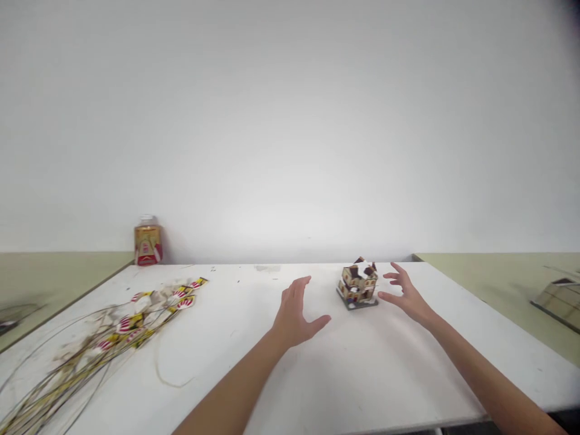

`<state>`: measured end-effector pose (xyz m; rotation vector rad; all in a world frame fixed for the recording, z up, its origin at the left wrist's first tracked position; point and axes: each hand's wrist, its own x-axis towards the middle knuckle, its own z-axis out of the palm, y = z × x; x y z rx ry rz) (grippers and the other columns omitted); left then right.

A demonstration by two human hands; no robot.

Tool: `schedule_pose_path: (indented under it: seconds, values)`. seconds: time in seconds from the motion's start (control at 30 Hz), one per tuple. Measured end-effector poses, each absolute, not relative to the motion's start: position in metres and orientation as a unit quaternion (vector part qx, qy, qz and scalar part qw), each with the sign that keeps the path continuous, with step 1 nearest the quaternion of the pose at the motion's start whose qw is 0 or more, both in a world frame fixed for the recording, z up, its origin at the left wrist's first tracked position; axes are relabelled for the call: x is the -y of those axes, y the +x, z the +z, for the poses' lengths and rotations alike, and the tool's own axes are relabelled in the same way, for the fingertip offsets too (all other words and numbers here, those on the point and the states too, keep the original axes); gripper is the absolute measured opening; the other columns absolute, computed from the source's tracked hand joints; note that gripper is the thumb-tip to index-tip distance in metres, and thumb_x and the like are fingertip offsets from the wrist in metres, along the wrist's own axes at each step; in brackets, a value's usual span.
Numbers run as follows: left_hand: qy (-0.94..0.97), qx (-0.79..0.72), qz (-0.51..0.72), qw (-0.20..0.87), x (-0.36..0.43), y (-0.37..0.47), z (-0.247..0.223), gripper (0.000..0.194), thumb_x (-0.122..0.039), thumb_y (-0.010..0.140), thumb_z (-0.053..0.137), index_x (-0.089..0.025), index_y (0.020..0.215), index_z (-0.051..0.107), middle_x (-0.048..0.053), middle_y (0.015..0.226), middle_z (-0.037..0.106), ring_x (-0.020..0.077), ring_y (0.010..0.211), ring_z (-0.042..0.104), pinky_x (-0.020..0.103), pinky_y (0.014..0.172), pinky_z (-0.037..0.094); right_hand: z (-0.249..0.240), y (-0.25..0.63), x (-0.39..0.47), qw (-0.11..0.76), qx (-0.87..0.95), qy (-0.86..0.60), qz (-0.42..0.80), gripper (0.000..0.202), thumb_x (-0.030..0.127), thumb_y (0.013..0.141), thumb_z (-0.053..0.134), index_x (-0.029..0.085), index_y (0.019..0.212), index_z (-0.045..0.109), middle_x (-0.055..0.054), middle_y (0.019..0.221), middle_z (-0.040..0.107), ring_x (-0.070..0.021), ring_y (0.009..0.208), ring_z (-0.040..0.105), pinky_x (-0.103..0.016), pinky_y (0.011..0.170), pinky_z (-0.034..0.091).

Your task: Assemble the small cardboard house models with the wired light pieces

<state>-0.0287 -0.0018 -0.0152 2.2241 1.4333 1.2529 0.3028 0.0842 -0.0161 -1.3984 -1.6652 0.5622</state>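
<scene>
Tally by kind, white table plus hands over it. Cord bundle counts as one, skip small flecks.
Hands: 2 (left hand, right hand)
Model house: 1
Bottle: 1
Cord bundle with striped tags: 1
Total: 5

Bare white tabletop lies open in front of the model house, which blocks passage

smooth matt white tabletop, smooth pale wall, clear plastic-looking bottle with printed label, thin wiry strands
</scene>
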Motion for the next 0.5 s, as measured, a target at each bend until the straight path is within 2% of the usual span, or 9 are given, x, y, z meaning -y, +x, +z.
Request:
schedule_pose_path:
  seconds: [0.07, 0.13, 0.23, 0.33, 0.5]
  values:
    - [0.708, -0.518, 0.452, 0.163, -0.001, -0.031, -0.018, 0.099, -0.056, 0.067, 0.072, -0.026, 0.145, 0.020, 0.016, 0.146, 0.033, 0.0342, 0.133, 0.037, 0.051, 0.104, 0.036, -0.011, 0.286, -0.067, 0.402, 0.698, -0.540, 0.244, 0.084, 0.056, 0.069, 0.067, 0.031, 0.142, 0.032, -0.011, 0.126, 0.057, -0.0290, 0.114, 0.055, -0.044, 0.086, 0.049]
    - [0.656, -0.544, 0.481, 0.207, -0.005, -0.034, -0.019, 0.109, -0.059, 0.062, 0.075, -0.025, 0.147, 0.015, 0.016, 0.150, 0.028, 0.0362, 0.137, 0.030, 0.053, 0.107, 0.033, -0.005, 0.274, -0.057, 0.385, 0.710, -0.528, 0.263, 0.072, 0.057, 0.076, 0.061, 0.033, 0.139, 0.036, -0.010, 0.127, 0.056, -0.0277, 0.116, 0.055, -0.042, 0.086, 0.050]
    - [0.610, -0.547, 0.507, 0.267, -0.009, -0.037, -0.019, 0.113, -0.057, 0.058, 0.078, -0.024, 0.147, 0.017, 0.016, 0.146, 0.035, 0.0362, 0.134, 0.034, 0.054, 0.107, 0.034, 0.003, 0.256, -0.048, 0.387, 0.717, -0.510, 0.277, 0.060, 0.057, 0.081, 0.054, 0.033, 0.135, 0.042, -0.009, 0.128, 0.055, -0.0276, 0.115, 0.055, -0.047, 0.092, 0.048]
    - [0.600, -0.527, 0.524, 0.296, -0.008, -0.037, -0.018, 0.107, -0.051, 0.056, 0.081, -0.028, 0.144, 0.024, 0.014, 0.143, 0.039, 0.0343, 0.131, 0.040, 0.052, 0.105, 0.037, 0.015, 0.233, -0.039, 0.427, 0.726, -0.472, 0.261, 0.052, 0.055, 0.084, 0.050, 0.033, 0.132, 0.044, -0.009, 0.129, 0.054, -0.0284, 0.116, 0.054, -0.052, 0.096, 0.044]
    - [0.605, -0.516, 0.541, 0.275, -0.009, -0.030, -0.020, 0.105, -0.047, 0.046, 0.086, -0.031, 0.136, 0.036, 0.012, 0.136, 0.045, 0.0347, 0.127, 0.043, 0.052, 0.103, 0.039, 0.050, 0.163, -0.013, 0.494, 0.770, -0.355, 0.194, 0.044, 0.044, 0.080, 0.062, 0.031, 0.121, 0.052, -0.008, 0.121, 0.058, -0.0258, 0.110, 0.055, -0.047, 0.092, 0.047]
